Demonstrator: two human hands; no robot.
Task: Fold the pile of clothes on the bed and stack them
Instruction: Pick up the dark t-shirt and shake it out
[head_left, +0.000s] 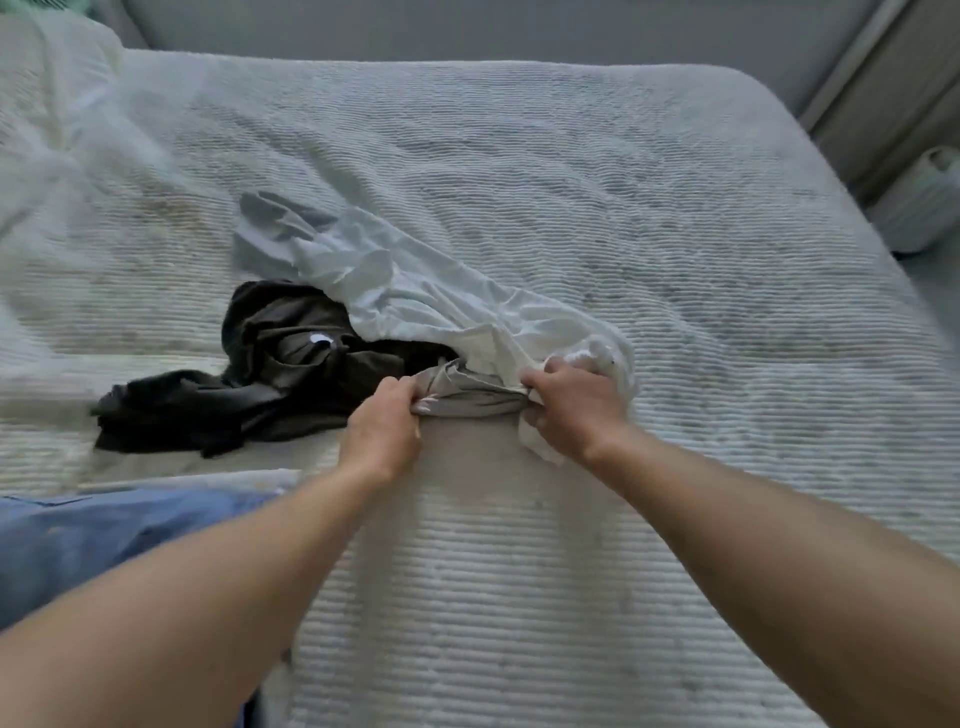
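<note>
at the far left, low in the view, a patch of blue fabric (78, 545) lies at the near edge of the bed (675, 234), partly covered by the left forearm; whether it is a garment of the pile or something worn cannot be told. above it, at the top left corner, a white pillow (47, 104) rests at the head end, blurred.

moving right, a dark garment (249, 384) lies crumpled on the ribbed white bedspread, with a small white mark on its upper folds. its right edge runs under the pale clothes beside it. behind it a light grey-blue piece (270, 228) lies bunched, touching the long white garment (415, 291) that stretches diagonally from the middle of the bed down toward the hands.

the left hand (382, 428) has its fingers curled tight round the left end of a grey garment (472, 400), knuckles up, the cloth gathered in its grasp. the grey cloth spans straight across the gap between the two hands, pulled fairly taut, sitting just in front of the dark garment and under the near end of the white one.

the right hand (574, 402) grips the other end of the grey garment, fingers closed over it, and some of the white garment is bunched in or under the same grasp; a white flap hangs below the wrist. both hands are level with each other, close together, near the middle of the bed.

at the far right, off the bed, a pale ribbed object (924, 202) stands on the floor, too blurred to name.
</note>
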